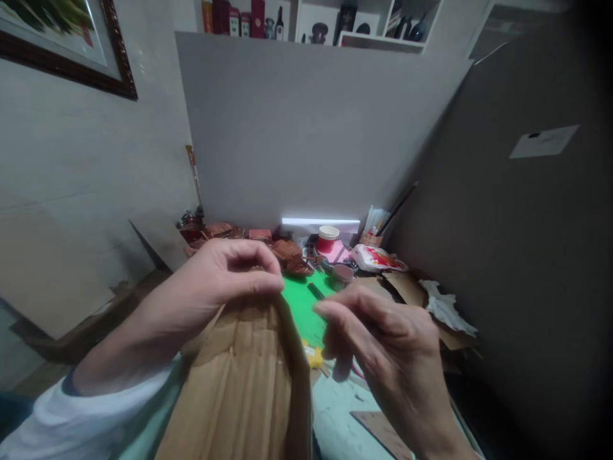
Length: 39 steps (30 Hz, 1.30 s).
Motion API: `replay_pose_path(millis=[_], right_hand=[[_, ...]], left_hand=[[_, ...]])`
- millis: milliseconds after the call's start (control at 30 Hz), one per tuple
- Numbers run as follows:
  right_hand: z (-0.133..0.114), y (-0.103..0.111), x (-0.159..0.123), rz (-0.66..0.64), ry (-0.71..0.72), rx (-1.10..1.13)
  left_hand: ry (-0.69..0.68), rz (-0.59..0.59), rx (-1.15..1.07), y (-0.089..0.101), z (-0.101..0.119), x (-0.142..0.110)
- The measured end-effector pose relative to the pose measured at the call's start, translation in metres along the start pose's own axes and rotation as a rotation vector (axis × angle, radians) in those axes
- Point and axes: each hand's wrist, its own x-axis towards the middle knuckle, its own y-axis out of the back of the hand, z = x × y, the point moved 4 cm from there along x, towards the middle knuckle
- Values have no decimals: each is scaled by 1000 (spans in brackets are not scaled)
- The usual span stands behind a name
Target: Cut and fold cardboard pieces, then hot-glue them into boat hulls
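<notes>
In front of me rises a tall brown piece (244, 377) with lengthwise ridges and a darker edge along its right side; whether it is leather or cardboard I cannot tell. My left hand (225, 271) is at its top, thumb and forefinger closed in a pinch on the upper edge. Right of it, my right hand (383, 338) is held in the air with thumb and forefinger pressed together. What that pinch holds, if anything, is too small to make out. Just beyond its fingertips shows a short dark strip (316, 292) above the green mat (301, 303).
Brown crumpled pieces (287, 252) lie along the back of the table. Near them stand a red and white tub (328, 238), a small round jar (342, 275) and a plastic packet (376, 259). A yellow object (313, 354) lies nearer. Grey panels (316, 128) close off the back and right.
</notes>
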Motion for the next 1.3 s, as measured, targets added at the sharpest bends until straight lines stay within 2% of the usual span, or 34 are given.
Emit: replay_pose_path(millis=[67, 133, 267, 367, 467, 533, 667, 733, 867, 967, 1100, 1300], right_hand=[[-3, -1, 0, -9, 50, -46], [-7, -2, 1, -26, 41, -96], [-8, -7, 1, -173, -189, -16], [-7, -15, 0, -287, -263, 43], [-4, -20, 1, -261, -246, -7], [-2, -21, 3, -225, -294, 11], [0, -17, 6, -140, -393, 70], [-1, -16, 7, -121, -384, 74], [-1, -16, 7, -158, -340, 94], [0, -17, 4, -187, -331, 90], [1, -20, -2, -164, -310, 75], [2, -27, -4, -91, -202, 38]], left_hand=[[-12, 1, -4, -4, 2, -2], [-58, 19, 36, -6, 6, -4], [-144, 72, 132, -11, 12, -6], [-196, 95, 135, -17, 12, -6], [-195, 78, 14, -24, 6, -5], [-175, 52, -43, -26, 0, -4], [-73, -18, 191, -25, -8, -10], [-44, -64, 284, -26, -9, -14], [38, -186, 252, -33, -9, -20], [85, -183, 260, -34, -11, -22], [134, -162, 253, -33, -16, -27], [59, -120, 288, -32, -17, -28]])
